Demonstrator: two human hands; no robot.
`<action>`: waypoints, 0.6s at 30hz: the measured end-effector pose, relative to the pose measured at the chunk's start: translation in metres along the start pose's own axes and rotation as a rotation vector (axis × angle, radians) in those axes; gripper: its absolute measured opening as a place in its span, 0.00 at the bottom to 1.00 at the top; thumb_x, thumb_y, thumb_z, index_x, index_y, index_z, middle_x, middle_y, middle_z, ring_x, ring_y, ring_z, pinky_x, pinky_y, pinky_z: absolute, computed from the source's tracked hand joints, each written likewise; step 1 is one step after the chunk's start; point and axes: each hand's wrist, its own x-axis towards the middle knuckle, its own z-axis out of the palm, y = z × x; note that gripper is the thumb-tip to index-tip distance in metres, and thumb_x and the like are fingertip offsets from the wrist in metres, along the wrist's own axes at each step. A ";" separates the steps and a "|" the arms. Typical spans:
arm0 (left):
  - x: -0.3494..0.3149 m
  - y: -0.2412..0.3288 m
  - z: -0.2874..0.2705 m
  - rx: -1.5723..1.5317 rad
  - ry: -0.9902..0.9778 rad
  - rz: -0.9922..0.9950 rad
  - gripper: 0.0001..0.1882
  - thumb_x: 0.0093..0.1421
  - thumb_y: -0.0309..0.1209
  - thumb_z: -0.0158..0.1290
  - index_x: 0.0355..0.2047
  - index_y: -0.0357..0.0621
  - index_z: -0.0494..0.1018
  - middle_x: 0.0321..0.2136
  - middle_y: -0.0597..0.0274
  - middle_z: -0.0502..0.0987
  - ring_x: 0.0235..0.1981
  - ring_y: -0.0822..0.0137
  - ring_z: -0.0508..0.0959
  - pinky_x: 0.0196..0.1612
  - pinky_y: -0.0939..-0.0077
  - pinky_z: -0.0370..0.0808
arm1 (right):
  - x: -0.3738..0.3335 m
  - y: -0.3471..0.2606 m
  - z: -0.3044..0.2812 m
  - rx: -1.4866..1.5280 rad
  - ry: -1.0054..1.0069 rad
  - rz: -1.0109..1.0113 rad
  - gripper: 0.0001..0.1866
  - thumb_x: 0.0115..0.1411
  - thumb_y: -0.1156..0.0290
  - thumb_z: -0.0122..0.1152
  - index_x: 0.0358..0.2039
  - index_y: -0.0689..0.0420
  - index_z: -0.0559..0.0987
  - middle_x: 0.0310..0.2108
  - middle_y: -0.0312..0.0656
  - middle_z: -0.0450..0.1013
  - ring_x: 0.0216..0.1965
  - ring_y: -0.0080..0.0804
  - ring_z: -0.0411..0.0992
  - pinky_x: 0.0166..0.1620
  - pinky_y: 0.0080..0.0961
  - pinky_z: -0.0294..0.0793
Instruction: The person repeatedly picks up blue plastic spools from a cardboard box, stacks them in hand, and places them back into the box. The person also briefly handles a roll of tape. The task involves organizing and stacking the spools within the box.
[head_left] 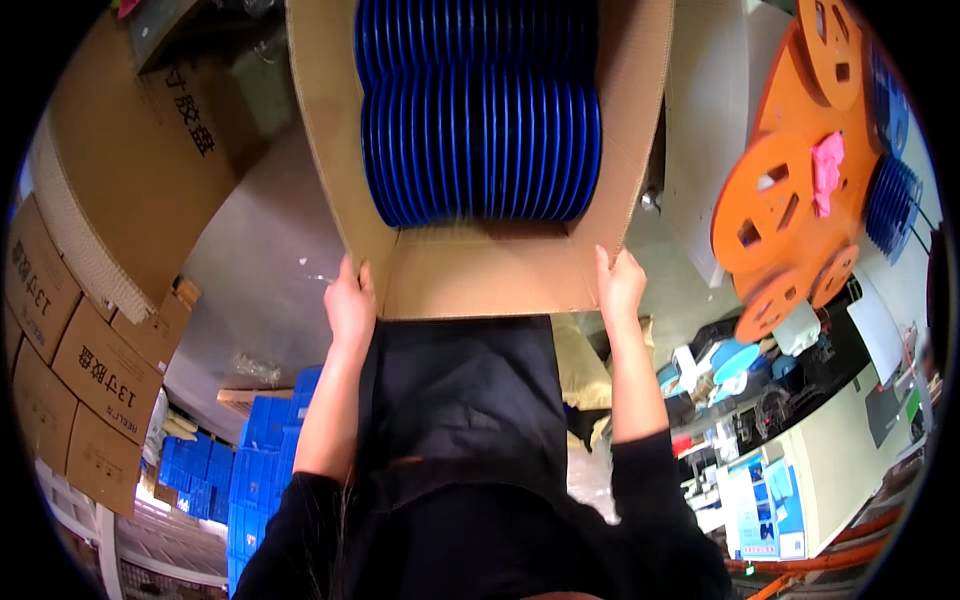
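In front of me is a cardboard box [480, 270] with its top side open toward me. Two rows of blue plastic discs [480, 150], likely reel flanges, stand on edge inside, packed close together. My left hand [350, 300] grips the box's near left corner, thumb over the rim. At the near right corner my right hand [622, 285] is closed on the side wall's edge. Both forearms reach up from below, and the undersides of the fingers are partly hidden behind the cardboard. The far end of the box runs out of view.
Stacked cardboard cartons [105, 370] stand at the left, with a large carton [150, 180] farther up. Blue boxes [262, 460] are piled at lower left. An orange machine with round plates [765, 200] stands to the right, above a cluttered table [840, 450]. Grey floor [245, 260] shows at left.
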 end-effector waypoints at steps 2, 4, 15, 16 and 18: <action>0.009 0.003 0.007 -0.016 -0.034 0.020 0.20 0.58 0.31 0.52 0.51 0.48 0.69 0.32 0.40 0.76 0.36 0.41 0.76 0.38 0.55 0.73 | 0.020 0.007 0.010 0.027 -0.001 0.044 0.16 0.56 0.60 0.60 0.36 0.60 0.77 0.31 0.53 0.75 0.35 0.52 0.74 0.39 0.40 0.74; -0.006 -0.024 0.017 -0.077 -0.037 0.024 0.20 0.58 0.31 0.52 0.52 0.47 0.68 0.32 0.40 0.76 0.37 0.41 0.76 0.38 0.55 0.73 | 0.005 0.008 0.012 0.048 -0.022 0.085 0.17 0.55 0.60 0.61 0.39 0.58 0.78 0.33 0.51 0.76 0.36 0.52 0.74 0.41 0.40 0.74; 0.007 0.046 -0.064 -0.220 -0.180 0.054 0.12 0.55 0.23 0.52 0.41 0.34 0.73 0.32 0.43 0.79 0.37 0.50 0.80 0.37 0.68 0.75 | 0.036 -0.012 -0.069 -0.003 -0.198 0.056 0.13 0.51 0.67 0.64 0.34 0.61 0.79 0.29 0.53 0.76 0.32 0.51 0.75 0.36 0.38 0.74; -0.001 0.046 -0.073 -0.276 -0.133 0.049 0.12 0.55 0.24 0.53 0.41 0.35 0.73 0.31 0.42 0.78 0.36 0.51 0.80 0.37 0.69 0.75 | 0.027 -0.040 -0.084 0.210 -0.075 -0.020 0.12 0.51 0.67 0.64 0.33 0.61 0.78 0.29 0.52 0.76 0.32 0.51 0.75 0.36 0.38 0.75; -0.011 0.021 -0.033 -0.059 -0.180 -0.009 0.12 0.55 0.25 0.52 0.41 0.37 0.73 0.30 0.40 0.77 0.34 0.47 0.79 0.36 0.65 0.75 | 0.002 0.011 -0.029 0.023 -0.028 -0.015 0.12 0.52 0.66 0.63 0.34 0.59 0.79 0.30 0.52 0.76 0.32 0.51 0.75 0.37 0.40 0.75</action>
